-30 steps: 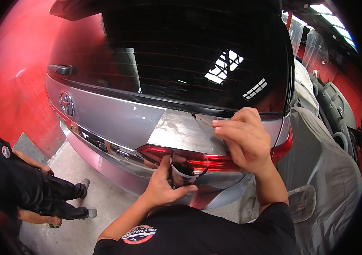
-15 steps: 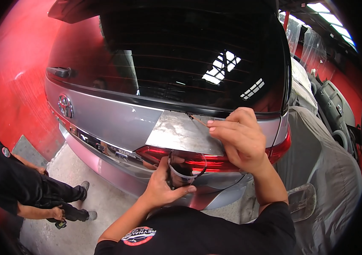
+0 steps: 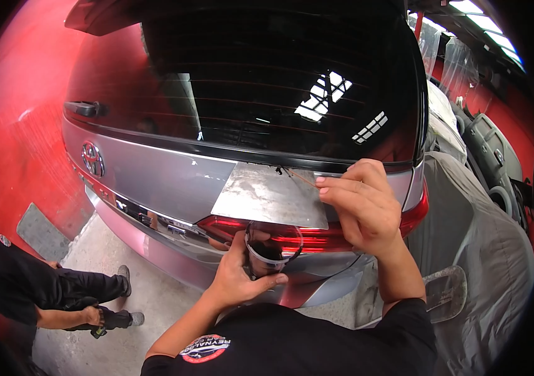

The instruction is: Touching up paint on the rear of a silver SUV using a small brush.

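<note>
While a clear cup (image 3: 265, 266) is gripped by the left hand (image 3: 239, 279), fingers and thumb wrapped about its sides, a thin brown stick (image 3: 302, 178) is pinched between the fingertips of the right hand (image 3: 367, 207). The cup, dark-stained inside, is held before the red tail light (image 3: 329, 242). The stick is pointed at a dark dab (image 3: 279, 170) along the upper edge of a pale patch (image 3: 267, 197) on the silver tailgate (image 3: 166, 169), below the rear window (image 3: 242, 100); whether the dab is touched cannot be told. Farther left, a round chrome emblem (image 3: 92, 158) is mounted, and raised chrome letters (image 3: 176, 230) are set along the lower trim. A round badge bearing white lettering (image 3: 205, 348) is displayed on the black shirt (image 3: 323, 338). Another badge (image 3: 4, 240), too small to be read, is worn by a co-worker (image 3: 13, 282) standing at the left.
</note>
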`<state>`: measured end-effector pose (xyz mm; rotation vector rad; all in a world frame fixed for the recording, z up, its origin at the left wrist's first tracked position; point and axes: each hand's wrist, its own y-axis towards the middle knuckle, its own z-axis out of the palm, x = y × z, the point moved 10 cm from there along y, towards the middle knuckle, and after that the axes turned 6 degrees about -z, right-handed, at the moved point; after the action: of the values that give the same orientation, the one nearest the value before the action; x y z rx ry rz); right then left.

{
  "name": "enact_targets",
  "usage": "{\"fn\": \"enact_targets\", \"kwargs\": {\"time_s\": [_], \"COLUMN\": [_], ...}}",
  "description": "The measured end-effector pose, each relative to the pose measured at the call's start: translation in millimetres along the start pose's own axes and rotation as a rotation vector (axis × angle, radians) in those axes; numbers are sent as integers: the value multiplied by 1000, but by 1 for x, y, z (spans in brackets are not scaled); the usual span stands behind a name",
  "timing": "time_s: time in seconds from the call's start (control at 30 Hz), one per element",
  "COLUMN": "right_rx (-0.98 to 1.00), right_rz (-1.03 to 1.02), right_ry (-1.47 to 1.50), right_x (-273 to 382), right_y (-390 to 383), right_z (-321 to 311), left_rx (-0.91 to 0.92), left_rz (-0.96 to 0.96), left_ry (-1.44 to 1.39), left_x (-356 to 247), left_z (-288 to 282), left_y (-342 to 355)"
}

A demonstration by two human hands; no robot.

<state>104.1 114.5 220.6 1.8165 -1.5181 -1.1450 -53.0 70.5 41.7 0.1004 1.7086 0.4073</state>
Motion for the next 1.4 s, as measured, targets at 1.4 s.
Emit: {"fn": "enact_targets", "kwargs": {"time_s": [1.4], "right_rx": [-19], "right_rz": [13], "right_ry": [36], "right_x": [0], "right_y": [1], "right_z": [3], "left_rx": [8], "left_rz": [33], "left_ry": [-1], "left_x": [-1], "left_z": [0], "left_y": [0]}}
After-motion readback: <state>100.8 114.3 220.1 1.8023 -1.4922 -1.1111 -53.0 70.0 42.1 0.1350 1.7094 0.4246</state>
